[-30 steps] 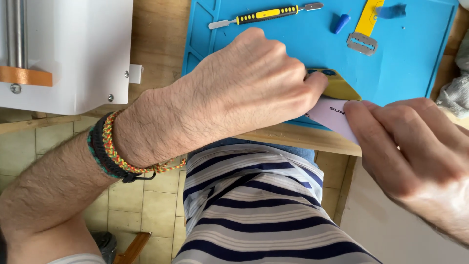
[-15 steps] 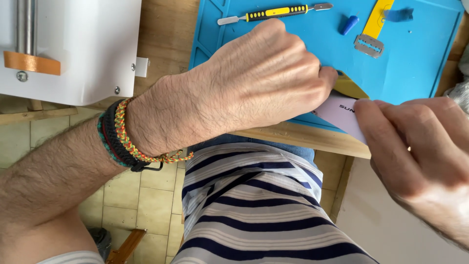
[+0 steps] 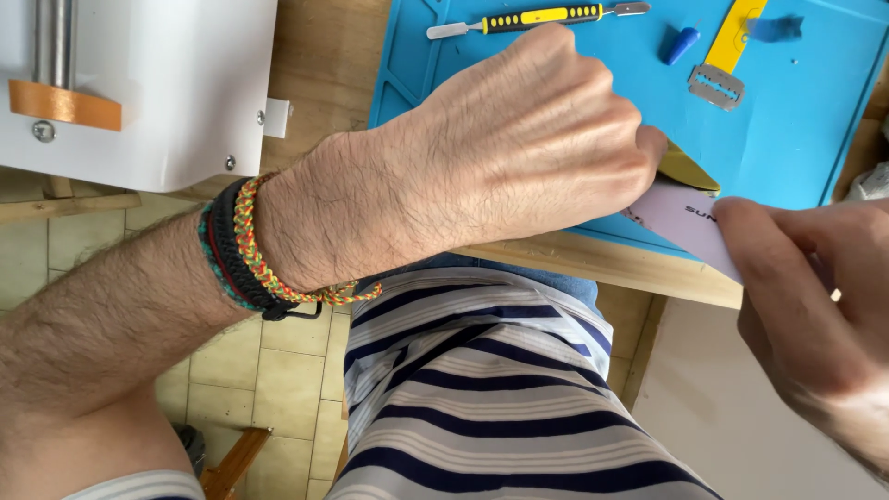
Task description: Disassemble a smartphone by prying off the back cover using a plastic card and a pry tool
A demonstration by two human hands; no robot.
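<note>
Grip: left hand (image 3: 519, 157) closed over the near end of a pale lilac flat slab, phone-like, with a smooth back (image 3: 681, 222); fingertips curl under and are hidden, so how firmly it clamps cannot be told. Right hand (image 3: 815, 315) pinches the slab's other end between thumb and fingers, thumb on top. The slab sits between the two hands, at the front edge of the blue silicone work mat (image 3: 815, 139), partly overhanging the wooden table edge (image 3: 593, 264) above the lap. Tucked against the left fingertips, just beyond the slab, a thin yellow-olive triangular plastic pick (image 3: 690, 171) shows, apparently wedged at the slab's seam; contact point hidden. Beyond the grip on the mat: a yellow-and-black-handled metal spudger (image 3: 537, 17), a small blue plastic cap (image 3: 681, 43), and a bare steel razor blade (image 3: 715, 86) lying on the end of a yellow plastic strip (image 3: 741, 32). Left of the grip, well apart, a white metal machine housing (image 3: 167, 83). Risks, as judged: with the slab past the table edge, a slip of either hand would let it drop to lap or tiled floor. Twisting the two ends against each other could bend or crack a thin panel. The pick, pushed hard, could skid off and jab a fingertip. The exposed blade lies near the knuckles' reach; a sudden jerk forward could bring skin onto it.
</note>
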